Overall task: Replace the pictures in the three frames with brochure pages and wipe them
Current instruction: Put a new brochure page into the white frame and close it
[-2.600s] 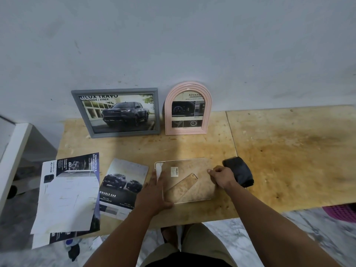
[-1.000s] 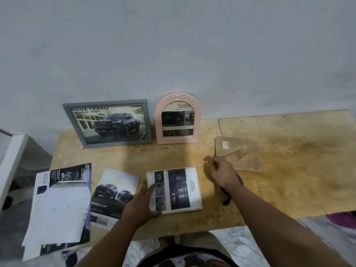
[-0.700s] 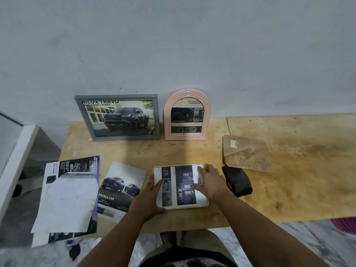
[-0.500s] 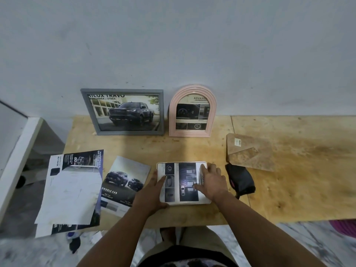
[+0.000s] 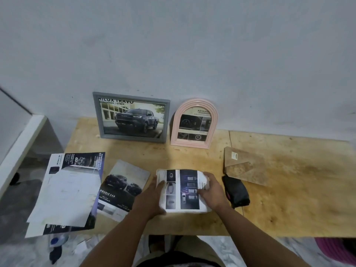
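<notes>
Backing board (image 5: pixel 244 166) now lifted off the third frame (image 5: pixel 183 190) and laid aside, beyond and to the right of the right hand (image 5: pixel 211 190), so the brochure page inside lies exposed and this last frame looks mid-swap, with refitting and wiping judged yet to come. Left hand (image 5: pixel 152 197) curled on the frame's left edge, thumb across the page; right-hand fingers bent and pinching the page's right margin, black cloth (image 5: pixel 236 191) just right of them. Readable: "HILUX TRAVO" and "4TREX" in the grey frame (image 5: pixel 132 116), "ADVANC" in the pink arched frame (image 5: pixel 193 123), "DOUBLE CAB" on the loose page (image 5: pixel 123 189) left of the left hand, "POWERTRAIN" on the brochure (image 5: pixel 67 191) further left.
</notes>
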Demonstrator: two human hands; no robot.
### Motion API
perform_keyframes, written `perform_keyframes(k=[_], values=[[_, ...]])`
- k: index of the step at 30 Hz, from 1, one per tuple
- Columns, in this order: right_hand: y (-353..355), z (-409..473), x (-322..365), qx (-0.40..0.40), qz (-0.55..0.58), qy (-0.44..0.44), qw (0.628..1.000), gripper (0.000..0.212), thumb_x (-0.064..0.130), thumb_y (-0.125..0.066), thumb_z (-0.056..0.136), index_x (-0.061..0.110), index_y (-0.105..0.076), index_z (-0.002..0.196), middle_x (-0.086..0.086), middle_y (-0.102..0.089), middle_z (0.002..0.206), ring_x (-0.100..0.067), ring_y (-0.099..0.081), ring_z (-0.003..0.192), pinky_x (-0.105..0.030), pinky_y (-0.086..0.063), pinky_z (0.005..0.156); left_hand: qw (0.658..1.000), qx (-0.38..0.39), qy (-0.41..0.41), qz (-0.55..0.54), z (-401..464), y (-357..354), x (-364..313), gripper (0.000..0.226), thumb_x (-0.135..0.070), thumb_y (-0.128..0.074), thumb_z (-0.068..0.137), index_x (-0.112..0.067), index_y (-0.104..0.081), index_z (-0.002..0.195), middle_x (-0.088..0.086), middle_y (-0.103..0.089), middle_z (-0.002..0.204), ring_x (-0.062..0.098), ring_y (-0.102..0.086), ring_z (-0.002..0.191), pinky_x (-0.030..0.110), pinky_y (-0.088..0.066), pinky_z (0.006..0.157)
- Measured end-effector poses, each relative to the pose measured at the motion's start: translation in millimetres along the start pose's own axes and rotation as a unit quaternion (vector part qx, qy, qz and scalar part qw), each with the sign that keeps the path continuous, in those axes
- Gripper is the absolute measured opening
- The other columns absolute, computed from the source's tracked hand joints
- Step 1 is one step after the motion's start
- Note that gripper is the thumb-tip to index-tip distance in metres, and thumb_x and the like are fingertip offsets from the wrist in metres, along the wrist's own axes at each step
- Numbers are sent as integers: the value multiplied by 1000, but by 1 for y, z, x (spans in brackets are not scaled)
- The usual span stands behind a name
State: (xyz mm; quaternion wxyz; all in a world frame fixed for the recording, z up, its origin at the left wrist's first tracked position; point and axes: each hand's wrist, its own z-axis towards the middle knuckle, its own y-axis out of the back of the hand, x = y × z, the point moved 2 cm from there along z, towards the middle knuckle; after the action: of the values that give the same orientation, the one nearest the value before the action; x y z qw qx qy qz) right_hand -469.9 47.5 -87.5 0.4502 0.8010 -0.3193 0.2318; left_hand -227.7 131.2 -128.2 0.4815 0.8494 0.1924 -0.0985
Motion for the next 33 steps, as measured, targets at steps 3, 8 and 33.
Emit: perform_keyframes(k=[3,8,33], values=[[14,-3,6,48,149,-59,986,73,1,-77,84,34,-41,138,-6,-64,119,-24,-73,93,-50,-63,76,1000,-7,-5,-22,-1,5,-2,129,-72,-76,62,-36,4,157,-6,18,166,25,-21,152,51,-46,106],[34,-1,25,107,282,-108,947,71,-5,-69,89,23,-42,148,-16,-69,120,-35,-75,95,-48,-63,75,963,-113,45,-242,-5,28,-13,90,-86,-50,76,-33,-34,147,-2,-45,152,19,-53,129,46,-50,101],[-162,33,224,194,-63,138,969,19,12,-76,85,10,-69,104,-1,-69,94,-14,-68,61,-18,-50,48,639,-378,361,-565,-120,61,162,12,-15,-72,90,-13,-64,82,6,-64,67,25,-59,57,45,-57,66]])
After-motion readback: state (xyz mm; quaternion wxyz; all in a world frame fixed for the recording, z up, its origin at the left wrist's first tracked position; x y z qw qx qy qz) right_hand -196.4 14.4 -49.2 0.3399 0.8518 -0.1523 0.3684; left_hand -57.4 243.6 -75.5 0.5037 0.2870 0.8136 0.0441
